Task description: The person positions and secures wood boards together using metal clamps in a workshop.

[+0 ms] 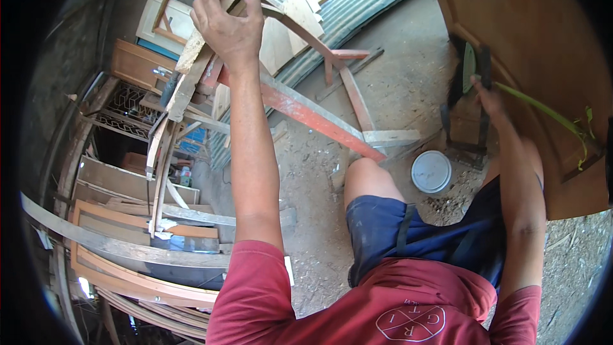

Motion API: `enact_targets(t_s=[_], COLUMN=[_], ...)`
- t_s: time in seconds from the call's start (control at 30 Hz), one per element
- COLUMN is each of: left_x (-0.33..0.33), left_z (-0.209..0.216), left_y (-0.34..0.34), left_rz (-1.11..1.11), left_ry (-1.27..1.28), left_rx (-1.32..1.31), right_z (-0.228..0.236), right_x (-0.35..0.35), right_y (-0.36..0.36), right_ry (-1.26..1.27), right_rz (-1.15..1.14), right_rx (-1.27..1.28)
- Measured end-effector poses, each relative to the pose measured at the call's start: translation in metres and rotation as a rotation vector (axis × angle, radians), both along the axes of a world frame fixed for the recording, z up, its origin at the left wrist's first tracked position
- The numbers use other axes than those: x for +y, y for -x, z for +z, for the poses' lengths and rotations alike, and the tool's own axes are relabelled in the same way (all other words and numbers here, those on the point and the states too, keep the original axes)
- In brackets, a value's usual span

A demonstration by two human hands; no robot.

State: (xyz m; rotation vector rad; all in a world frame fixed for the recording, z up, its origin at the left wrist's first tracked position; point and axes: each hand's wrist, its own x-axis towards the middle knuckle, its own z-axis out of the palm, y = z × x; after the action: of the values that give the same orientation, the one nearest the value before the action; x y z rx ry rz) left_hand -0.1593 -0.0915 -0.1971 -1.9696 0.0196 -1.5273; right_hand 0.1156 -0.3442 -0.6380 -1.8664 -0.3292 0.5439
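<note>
Gripping a pale plank [211,25] among the leaning boards at upper left, the left hand [227,22] curls its fingers over the edge. The right hand [488,99] reaches a dark frame [469,115] against the brown door [536,38] — whether its fingers are closed cannot be told. A white lid [431,171] lies on the ground just below.

A bucket [431,171] stands on the ground [383,83] between the plank [306,112] at left and the door panel [530,32] at right.

Dusty dirt floor [408,83], corrugated metal sheet [370,0], stacked timber frames [128,217], possibly daylight.
</note>
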Motion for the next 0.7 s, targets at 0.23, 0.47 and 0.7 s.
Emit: enact_targets(t_s=[0.23, 0.47, 0.7], left_x=[-0.035, -0.029, -0.026], left_z=[0.008, 0.03, 0.024], left_y=[0.0, -0.013, -0.027], left_rz=[0.279, 0.124, 0.097], left_ry=[-0.167, -0.019, -0.064], left_rx=[0.141, 0.191, 0.055], right_z=[-0.02, -0.036, -0.057], right_x=[0.002, 0.003, 0.012], right_y=[-0.018, -0.018, -0.025], right_ry=[-0.123, 0.002, -0.094], right_rz=[-0.085, -0.106, -0.192], right_rx=[0.127, 0.147, 0.066])
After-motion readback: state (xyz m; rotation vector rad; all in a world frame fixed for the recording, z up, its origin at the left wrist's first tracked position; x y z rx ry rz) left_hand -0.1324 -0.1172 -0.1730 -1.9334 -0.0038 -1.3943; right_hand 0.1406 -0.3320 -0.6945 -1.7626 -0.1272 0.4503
